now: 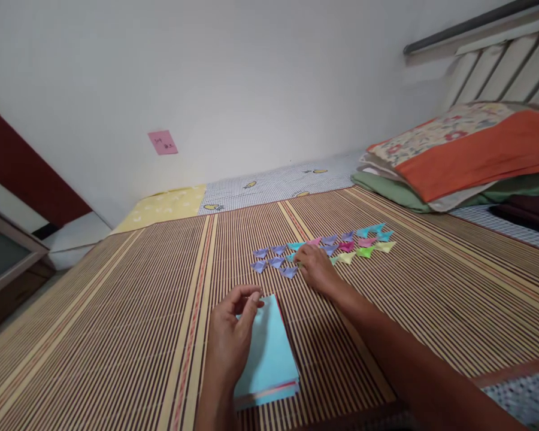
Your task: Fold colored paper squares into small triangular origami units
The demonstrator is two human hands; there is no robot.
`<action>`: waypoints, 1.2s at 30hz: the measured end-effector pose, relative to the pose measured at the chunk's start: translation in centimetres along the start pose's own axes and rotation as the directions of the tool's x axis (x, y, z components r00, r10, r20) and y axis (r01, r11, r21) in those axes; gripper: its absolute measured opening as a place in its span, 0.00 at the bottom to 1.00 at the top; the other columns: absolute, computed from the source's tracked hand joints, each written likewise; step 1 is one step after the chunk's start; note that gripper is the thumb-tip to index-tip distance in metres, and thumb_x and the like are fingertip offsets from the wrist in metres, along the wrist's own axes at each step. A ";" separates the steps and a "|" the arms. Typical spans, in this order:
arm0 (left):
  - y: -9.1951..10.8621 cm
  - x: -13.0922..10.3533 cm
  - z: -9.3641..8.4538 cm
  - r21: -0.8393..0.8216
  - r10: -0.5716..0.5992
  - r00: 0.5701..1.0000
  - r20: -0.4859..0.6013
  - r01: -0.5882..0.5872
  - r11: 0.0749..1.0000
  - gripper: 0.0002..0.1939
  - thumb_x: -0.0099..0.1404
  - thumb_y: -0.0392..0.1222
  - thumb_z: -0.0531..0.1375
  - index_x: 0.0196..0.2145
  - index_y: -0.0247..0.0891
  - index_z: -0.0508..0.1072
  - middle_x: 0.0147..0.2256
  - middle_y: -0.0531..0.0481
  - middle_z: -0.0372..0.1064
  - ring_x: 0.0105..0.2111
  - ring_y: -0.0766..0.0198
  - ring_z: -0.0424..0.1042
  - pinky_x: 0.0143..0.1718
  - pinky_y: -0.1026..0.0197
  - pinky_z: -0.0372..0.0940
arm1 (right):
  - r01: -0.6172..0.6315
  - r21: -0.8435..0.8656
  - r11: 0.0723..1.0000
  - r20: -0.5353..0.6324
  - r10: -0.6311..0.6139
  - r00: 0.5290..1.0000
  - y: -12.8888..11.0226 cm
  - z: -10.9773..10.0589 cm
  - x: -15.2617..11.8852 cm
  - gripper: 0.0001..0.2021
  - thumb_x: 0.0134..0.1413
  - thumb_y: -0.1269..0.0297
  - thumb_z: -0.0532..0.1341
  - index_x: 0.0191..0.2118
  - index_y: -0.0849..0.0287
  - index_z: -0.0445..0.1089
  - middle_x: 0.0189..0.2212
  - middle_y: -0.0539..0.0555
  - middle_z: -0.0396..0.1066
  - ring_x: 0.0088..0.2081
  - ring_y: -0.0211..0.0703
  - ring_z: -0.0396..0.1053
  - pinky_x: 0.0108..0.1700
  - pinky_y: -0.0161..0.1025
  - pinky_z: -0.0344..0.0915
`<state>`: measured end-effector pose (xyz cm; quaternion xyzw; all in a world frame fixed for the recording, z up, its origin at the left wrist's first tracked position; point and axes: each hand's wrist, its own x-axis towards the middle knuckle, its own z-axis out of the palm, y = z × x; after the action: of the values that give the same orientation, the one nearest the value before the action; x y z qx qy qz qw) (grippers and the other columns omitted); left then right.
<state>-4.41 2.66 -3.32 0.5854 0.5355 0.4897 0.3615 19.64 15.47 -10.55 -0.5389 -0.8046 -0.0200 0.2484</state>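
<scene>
My left hand [231, 335] hovers over the left side of a stack of light-blue paper sheets [272, 353], its fingers curled and the thumb close against the fingertips. No object shows in it. Farther out, my right hand [317, 269] is closed with its fingertips down among small folded paper pieces; whatever it pinches is hidden. A light-blue folded piece [291, 257] lies beside those fingertips, and a purple folded piece [288, 272] sits just left of the hand. Several more, such as a yellow piece [385, 246] and a green piece [365, 252], form slanting rows.
A striped bamboo mat [161, 287] lies under everything. Folded bedding with an orange border [480, 149] is piled at the right, near a white slatted headboard [507, 66]. A pink note [163, 142] is stuck to the wall [251, 90] behind.
</scene>
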 end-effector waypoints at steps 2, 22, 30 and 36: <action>0.0 0.0 0.0 -0.005 -0.002 1.000 -0.002 0.002 1.000 0.14 0.68 0.52 0.62 0.41 0.39 0.79 0.33 0.48 0.79 0.37 0.56 0.79 0.40 0.57 0.71 | -0.035 0.025 0.999 -0.050 0.036 0.998 1.2 -0.8 -0.2 0.13 0.56 0.83 0.59 0.41 0.61 0.76 0.44 0.61 0.75 0.50 0.53 0.69 0.53 0.48 0.64; -0.1 0.1 -0.2 -0.011 0.007 1.000 -0.007 -0.007 1.000 0.13 0.68 0.51 0.62 0.40 0.39 0.79 0.33 0.48 0.79 0.37 0.56 0.79 0.39 0.58 0.70 | -0.087 0.129 0.988 0.018 0.086 0.996 2.1 -2.2 0.3 0.07 0.55 0.79 0.64 0.30 0.61 0.73 0.37 0.59 0.75 0.46 0.53 0.71 0.52 0.49 0.64; -1.6 0.8 -3.9 -0.127 -0.047 0.981 -0.186 0.024 0.992 0.17 0.65 0.54 0.65 0.41 0.37 0.79 0.39 0.45 0.80 0.35 0.59 0.79 0.36 0.59 0.72 | -0.005 0.446 0.895 0.011 0.000 1.000 -5.6 -5.0 -3.6 0.09 0.61 0.73 0.60 0.30 0.56 0.69 0.31 0.50 0.72 0.37 0.42 0.72 0.40 0.36 0.66; -2.7 0.9 -5.4 -0.088 -0.058 0.970 -0.238 0.038 0.995 0.18 0.65 0.55 0.63 0.41 0.36 0.78 0.38 0.44 0.80 0.36 0.57 0.79 0.39 0.56 0.72 | -0.011 0.535 0.845 0.091 -0.045 0.995 -9.2 -3.7 -5.7 0.11 0.57 0.75 0.63 0.45 0.56 0.74 0.46 0.56 0.76 0.50 0.49 0.72 0.53 0.44 0.67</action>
<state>-10.37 3.47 -4.34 0.4934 0.5687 0.5696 0.3297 14.65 5.57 -7.54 -0.4418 -0.7945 0.2294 0.3480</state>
